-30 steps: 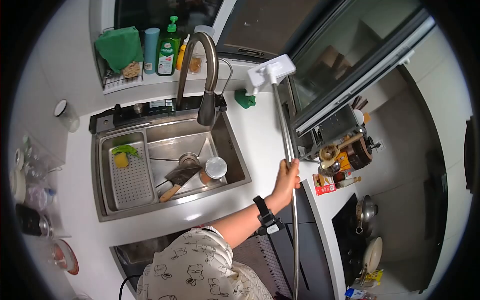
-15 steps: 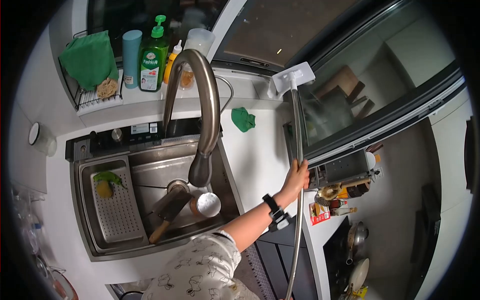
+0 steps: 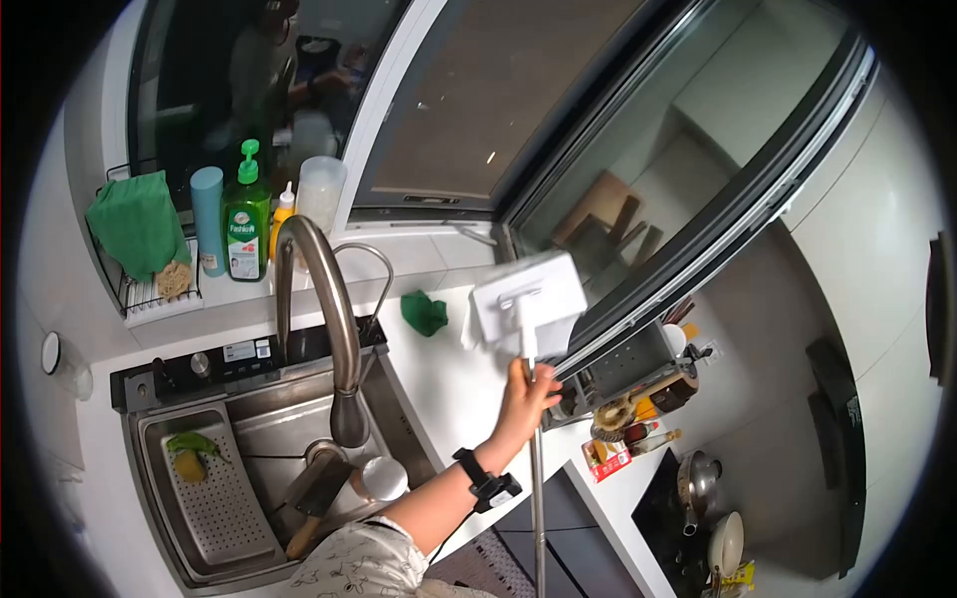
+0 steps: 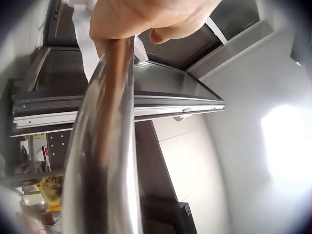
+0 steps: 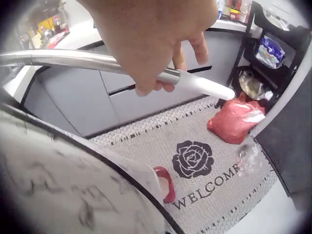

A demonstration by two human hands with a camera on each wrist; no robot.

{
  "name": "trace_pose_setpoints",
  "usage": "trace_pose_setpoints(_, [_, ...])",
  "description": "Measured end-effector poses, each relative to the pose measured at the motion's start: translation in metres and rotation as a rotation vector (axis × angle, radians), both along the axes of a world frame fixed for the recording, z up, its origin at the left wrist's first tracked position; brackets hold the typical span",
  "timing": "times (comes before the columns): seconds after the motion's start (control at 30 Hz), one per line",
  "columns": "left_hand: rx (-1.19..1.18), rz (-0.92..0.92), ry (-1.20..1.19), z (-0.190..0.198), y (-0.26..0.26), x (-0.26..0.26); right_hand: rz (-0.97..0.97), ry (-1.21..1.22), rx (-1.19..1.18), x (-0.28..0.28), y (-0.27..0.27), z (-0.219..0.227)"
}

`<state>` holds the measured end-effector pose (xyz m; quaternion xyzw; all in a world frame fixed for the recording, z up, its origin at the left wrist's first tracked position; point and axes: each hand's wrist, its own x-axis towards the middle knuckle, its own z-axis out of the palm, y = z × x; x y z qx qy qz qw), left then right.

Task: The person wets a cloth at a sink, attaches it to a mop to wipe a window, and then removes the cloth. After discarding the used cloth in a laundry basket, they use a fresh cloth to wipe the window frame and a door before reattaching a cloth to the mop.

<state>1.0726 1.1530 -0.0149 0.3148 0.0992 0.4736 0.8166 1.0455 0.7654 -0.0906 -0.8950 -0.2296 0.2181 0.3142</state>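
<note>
In the head view a flat mop with a white rectangular head [image 3: 528, 299] is held up over the counter, overlapping the open window's lower edge. A white cloth hangs from the head's underside. My left hand [image 3: 520, 409] grips the metal pole [image 3: 539, 498] close below the head. The left wrist view has this hand [image 4: 151, 19] at the top, with the shiny pole [image 4: 102, 146] running toward the camera. Near the pole's white end [image 5: 207, 87], the fingers of my right hand [image 5: 151, 44] curl round it, above the floor mat. The head view leaves the right hand out.
The open glass window pane [image 3: 688, 169] slants beside the mop head. Left of it are a tall faucet [image 3: 334, 299] and a sink [image 3: 299, 419] with a cleaver [image 3: 317, 488]. A green cloth [image 3: 424, 313] lies on the counter. Bottles stand along the sill. A welcome mat [image 5: 146, 141] covers the floor.
The mop head has come down from near the window frame, and my left hand now sits much closer to it along the pole. The head view has tilted upward.
</note>
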Motion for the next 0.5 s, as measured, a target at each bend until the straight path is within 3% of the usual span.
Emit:
trace_pose_setpoints(0.17, [-0.058,0.093,0.002,-0.004,0.014,-0.006,-0.014,0.045,0.084,-0.006,0.022,0.015])
trace_pose_setpoints(0.3, [-0.142,-0.004,-0.064,-0.006,0.031,-0.014,-0.042,0.053,0.102,-0.010,0.025,0.018])
trace_pose_setpoints(0.37, [-0.097,0.074,-0.046,-0.013,0.035,-0.008,-0.057,0.055,0.098,-0.014,0.024,0.020])
trace_pose_setpoints(0.5, [-0.200,-0.089,-0.222,-0.011,0.045,-0.007,-0.096,0.053,0.096,-0.021,0.022,0.024])
